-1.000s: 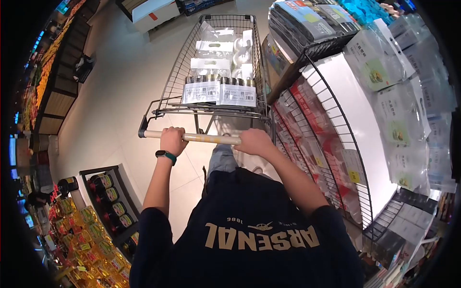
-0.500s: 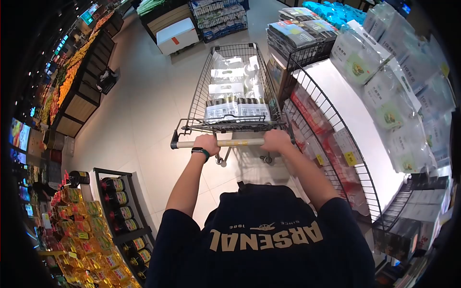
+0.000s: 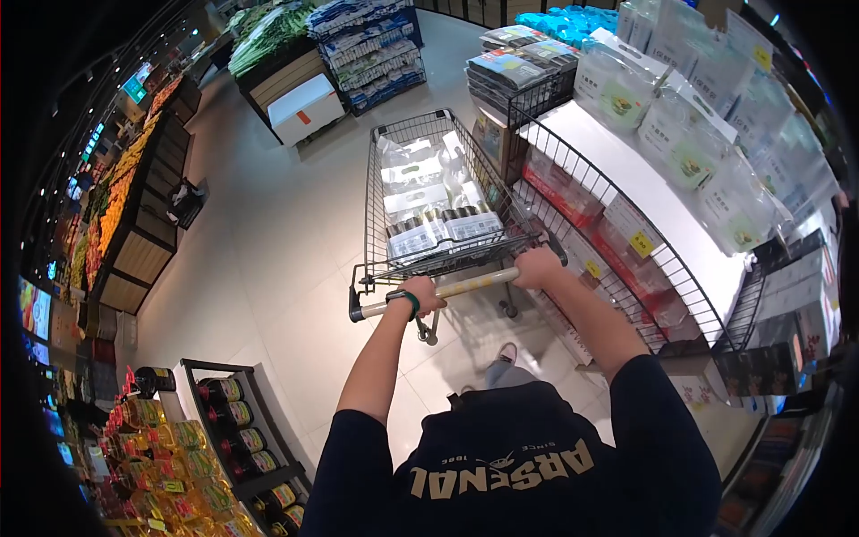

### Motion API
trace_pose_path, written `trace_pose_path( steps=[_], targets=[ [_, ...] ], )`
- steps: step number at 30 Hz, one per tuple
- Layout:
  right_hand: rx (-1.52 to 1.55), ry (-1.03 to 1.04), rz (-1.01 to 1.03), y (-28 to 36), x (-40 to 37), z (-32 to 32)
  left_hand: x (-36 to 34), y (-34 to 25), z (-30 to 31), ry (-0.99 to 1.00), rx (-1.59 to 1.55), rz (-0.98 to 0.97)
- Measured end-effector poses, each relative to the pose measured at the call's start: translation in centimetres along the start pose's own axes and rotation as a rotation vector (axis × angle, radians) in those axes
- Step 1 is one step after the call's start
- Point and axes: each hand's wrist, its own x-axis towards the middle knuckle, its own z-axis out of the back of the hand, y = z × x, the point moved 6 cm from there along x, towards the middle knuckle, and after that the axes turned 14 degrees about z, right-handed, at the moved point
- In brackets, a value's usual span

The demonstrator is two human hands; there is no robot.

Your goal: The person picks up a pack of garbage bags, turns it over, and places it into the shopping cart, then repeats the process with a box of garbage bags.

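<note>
Both hands grip the pale handle bar [image 3: 479,281] of a wire shopping cart [image 3: 369,192]. My left hand [image 3: 420,295], with a dark green band at the wrist, is closed around the bar near its left end. Toward the other end, my right hand [image 3: 540,268] wraps the bar close to the shelf side. Inside the basket lie several clear and white plastic packs [image 3: 413,172], and nearest me are white packs with dark tops [image 3: 447,229]. The bar slants, with its left end closer to me. What exactly the packs contain I cannot make out.
A wire-fronted shelf [image 3: 617,192] with hanging plastic bag packs [image 3: 680,134] runs close along the right. Ahead stand a white box [image 3: 306,109] and a bagged-goods rack [image 3: 371,58]. Oil bottles [image 3: 170,465] are stacked at lower left; a fruit stand [image 3: 134,215] lies beyond.
The cart has turned: its handle was nearly level and now slants, right end farther away. The shelves have shifted in view, and a shoe has come into sight below the bar.
</note>
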Motion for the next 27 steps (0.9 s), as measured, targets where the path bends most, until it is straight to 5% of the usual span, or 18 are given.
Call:
trace_pose_path(
  steps=[8,16,22,27],
  targets=[
    [0.007,-0.049,0.033,2.0,-4.2,-2.9,-1.1,0.6,-5.6,0.396,-0.270,-0.039],
    [0.017,-0.059,0.069,3.3,-8.4,-4.3,-4.9,-0.4,-8.5,0.457,-0.352,-0.027],
    [0.040,-0.152,0.108,3.6,-11.6,-6.2,-6.6,-0.9,-11.5,0.384,-0.320,0.016],
    [0.071,-0.182,0.205,3.0,-14.4,-7.9,-10.3,-3.0,-13.0,0.015,-0.201,0.017]
  ],
)
